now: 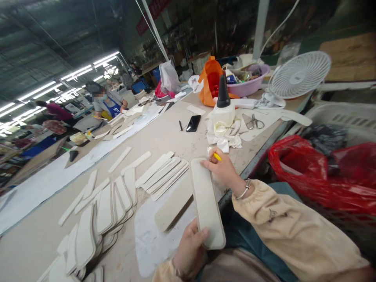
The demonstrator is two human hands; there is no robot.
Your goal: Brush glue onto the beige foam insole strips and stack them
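Note:
My left hand [190, 250] grips the near end of a long cream strip with rounded ends [206, 199], thumb across its face. My right hand [223, 169] rests at the strip's far end, fingers closed round a small yellow tool [217, 156]. A flat tan strip [173, 204] lies on a white sheet [152, 243] just left of the held strip. Fanned stacks of similar cream strips [163, 174] lie further left on the table.
More overlapping cream pieces [96, 219] cover the near left. A glue bottle with a black nozzle [223, 107], scissors [255, 122], a black phone [193, 123], a white fan [299, 74], an orange bag [211, 80] and a red plastic bag [317, 172] surround me. A person works far left [107, 103].

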